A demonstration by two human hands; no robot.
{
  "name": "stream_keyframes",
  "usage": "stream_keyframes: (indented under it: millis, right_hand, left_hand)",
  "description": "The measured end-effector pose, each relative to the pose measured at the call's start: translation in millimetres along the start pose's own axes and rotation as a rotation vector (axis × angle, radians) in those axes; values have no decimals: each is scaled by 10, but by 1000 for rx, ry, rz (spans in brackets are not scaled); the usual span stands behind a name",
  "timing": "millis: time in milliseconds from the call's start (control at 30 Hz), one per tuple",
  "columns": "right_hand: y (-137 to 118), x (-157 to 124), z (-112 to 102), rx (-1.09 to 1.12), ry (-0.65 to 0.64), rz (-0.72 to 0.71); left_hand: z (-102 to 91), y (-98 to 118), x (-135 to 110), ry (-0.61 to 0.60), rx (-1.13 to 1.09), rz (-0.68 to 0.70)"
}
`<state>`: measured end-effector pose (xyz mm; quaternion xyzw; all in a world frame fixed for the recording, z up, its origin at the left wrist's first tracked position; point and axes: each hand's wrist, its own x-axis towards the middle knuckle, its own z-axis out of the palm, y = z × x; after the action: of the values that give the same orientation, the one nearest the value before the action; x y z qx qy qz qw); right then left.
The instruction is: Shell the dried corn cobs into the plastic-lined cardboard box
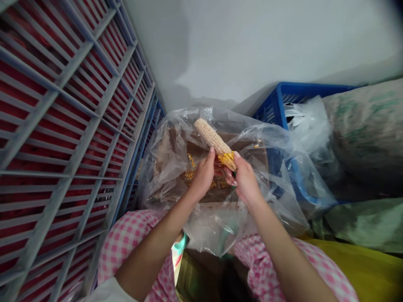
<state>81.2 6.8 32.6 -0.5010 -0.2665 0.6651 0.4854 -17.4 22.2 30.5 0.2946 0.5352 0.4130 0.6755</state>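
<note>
Both hands, left hand [204, 173] and right hand [244, 179], grip a corn cob [214, 142] over a plastic-lined box [176, 155].

1 view is taken from the head, aimed forward and steeply down, close above the left hand [203, 174] and right hand [244, 183].

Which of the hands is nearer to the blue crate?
Right. The right hand holds the corn cob just left of the blue crate; the left hand grips the cob farther left.
</note>
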Motion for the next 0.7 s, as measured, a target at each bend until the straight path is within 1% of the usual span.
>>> stream_keyframes:
  millis: [100,167,200,267,333,367,500,633,700]
  right_hand:
    - [-52,-16,39,109,-107,141]
    - [-60,-26,49,80,-136,189]
    - [-55,-29,49,23,-121,179]
    - [-35,-33,41,-115,-59,116]
    - [-14,-38,31,-177,-22,66]
    - [-7,-41,28,-164,-28,61]
    - [-15,-62,32,-31,-49,85]
    - [-36,-81,46,-9,-20,85]
    - [-35,-86,52,-7,0,72]
  left_hand:
    - [4,15,-21,-38,-60,96]
    - [10,38,-35,-60,-125,116]
    - [11,50,-41,-54,-144,120]
    - [10,68,-46,0,-149,116]
    - [6,74,-45,61,-124,105]
    - [3,72,-42,63,-112,101]
    - [-11,45,-16,1,-92,122]
    - [-23,11,9,24,-46,157]
    - [-19,8,8,10,-21,163]
